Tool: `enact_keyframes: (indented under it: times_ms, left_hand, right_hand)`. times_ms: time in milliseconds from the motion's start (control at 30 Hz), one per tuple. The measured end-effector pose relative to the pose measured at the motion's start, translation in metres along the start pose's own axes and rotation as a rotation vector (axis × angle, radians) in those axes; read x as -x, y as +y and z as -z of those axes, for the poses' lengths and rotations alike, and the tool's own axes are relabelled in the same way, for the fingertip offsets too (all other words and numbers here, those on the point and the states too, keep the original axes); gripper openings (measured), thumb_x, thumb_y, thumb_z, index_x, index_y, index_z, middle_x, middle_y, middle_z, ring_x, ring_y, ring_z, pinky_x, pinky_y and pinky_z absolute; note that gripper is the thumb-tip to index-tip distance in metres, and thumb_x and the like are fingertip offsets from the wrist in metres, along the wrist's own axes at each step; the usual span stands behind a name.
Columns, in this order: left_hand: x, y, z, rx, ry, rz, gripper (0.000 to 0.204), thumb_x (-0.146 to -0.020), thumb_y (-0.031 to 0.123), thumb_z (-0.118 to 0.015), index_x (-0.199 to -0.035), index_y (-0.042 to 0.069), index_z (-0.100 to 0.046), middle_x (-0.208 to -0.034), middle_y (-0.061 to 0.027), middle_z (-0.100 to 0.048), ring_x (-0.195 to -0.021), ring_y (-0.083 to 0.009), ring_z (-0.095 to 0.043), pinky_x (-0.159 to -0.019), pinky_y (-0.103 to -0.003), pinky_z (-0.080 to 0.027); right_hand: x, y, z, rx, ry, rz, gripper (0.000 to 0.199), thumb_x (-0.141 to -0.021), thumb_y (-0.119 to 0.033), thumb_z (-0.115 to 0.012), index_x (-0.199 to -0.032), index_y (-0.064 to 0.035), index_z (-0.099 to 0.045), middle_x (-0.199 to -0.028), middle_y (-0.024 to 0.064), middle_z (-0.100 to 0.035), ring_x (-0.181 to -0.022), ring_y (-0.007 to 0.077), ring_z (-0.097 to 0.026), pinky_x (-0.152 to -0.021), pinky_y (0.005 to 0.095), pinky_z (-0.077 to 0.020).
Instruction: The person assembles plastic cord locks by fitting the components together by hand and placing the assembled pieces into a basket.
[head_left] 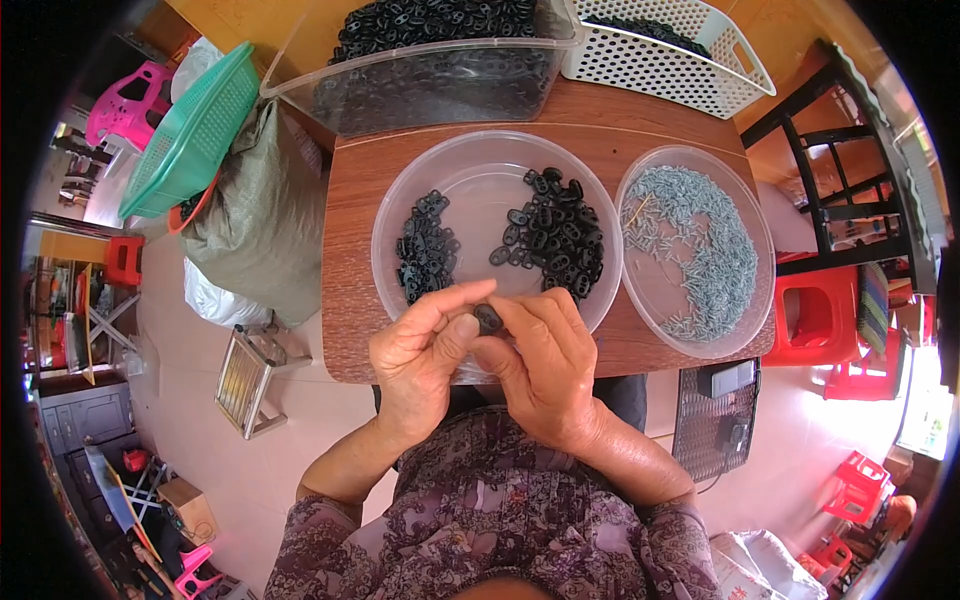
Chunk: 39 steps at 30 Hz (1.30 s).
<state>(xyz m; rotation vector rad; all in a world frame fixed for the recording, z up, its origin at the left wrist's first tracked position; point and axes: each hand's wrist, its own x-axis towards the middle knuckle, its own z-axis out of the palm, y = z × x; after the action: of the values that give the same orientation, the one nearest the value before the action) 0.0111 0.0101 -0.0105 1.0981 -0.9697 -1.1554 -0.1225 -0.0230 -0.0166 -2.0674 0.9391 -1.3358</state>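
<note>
Between the fingertips of my two hands is a small black oval plastic piece (487, 319), held over the near edge of the table. My left hand (420, 360) pinches it with thumb and forefinger. From the other side, the fingers of my right hand (548, 365) are closed against it, and they partly hide it. Just beyond my hands stands a round clear tub (478, 190). On its right side lies a heap of black oval pieces with holes (560, 235). Its left side holds a smaller pile of flat dark pieces (427, 248).
Right of the tub, a clear round tray (655, 335) holds many small grey-blue screw-like pins. At the table's far side stand a large clear bin (440, 85) of black pieces and a white perforated basket (670, 85). A sack (250, 220) and a small metal stool (250, 385) are on the left.
</note>
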Motion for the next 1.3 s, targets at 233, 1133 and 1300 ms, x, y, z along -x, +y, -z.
enact_keyframes:
  times_ms: [233, 1133, 1300]
  left_hand:
    - [0.002, 0.001, 0.003, -0.038, -0.021, 0.062, 0.027, -0.089, 0.008, -0.06, -0.113, -0.003, -0.06, -0.087, 0.0007, -0.061, -0.072, -0.0017, -0.048, -0.064, -0.015, -0.04]
    - [0.01, -0.019, -0.019, -0.008, 0.127, -0.238, 0.027, -0.089, 0.019, -0.06, -0.105, -0.003, -0.063, -0.085, -0.0009, -0.058, -0.076, -0.0064, -0.05, -0.069, -0.018, -0.04]
    - [0.007, -0.025, -0.019, 0.029, 0.09, -0.214, 0.022, -0.091, 0.014, -0.058, -0.103, -0.003, -0.062, -0.085, -0.0013, -0.058, -0.074, -0.0061, -0.05, -0.065, -0.019, -0.041]
  right_hand:
    - [0.0, 0.002, 0.002, 0.067, -0.047, 0.061, 0.033, -0.073, -0.002, -0.067, -0.102, 0.0066, -0.055, -0.089, 0.0164, -0.056, -0.072, 0.0319, -0.052, -0.061, 0.0372, -0.0448]
    - [0.007, 0.004, -0.008, 0.136, 0.099, 0.159, 0.028, -0.072, 0.003, -0.061, -0.099, 0.0084, -0.052, -0.083, 0.017, -0.053, -0.064, 0.032, -0.049, -0.052, 0.0377, -0.0405]
    - [0.008, 0.006, -0.009, 0.168, 0.111, 0.153, 0.026, -0.073, 0.003, -0.06, -0.098, 0.0077, -0.053, -0.081, 0.0164, -0.052, -0.063, 0.0312, -0.049, -0.052, 0.0373, -0.04]
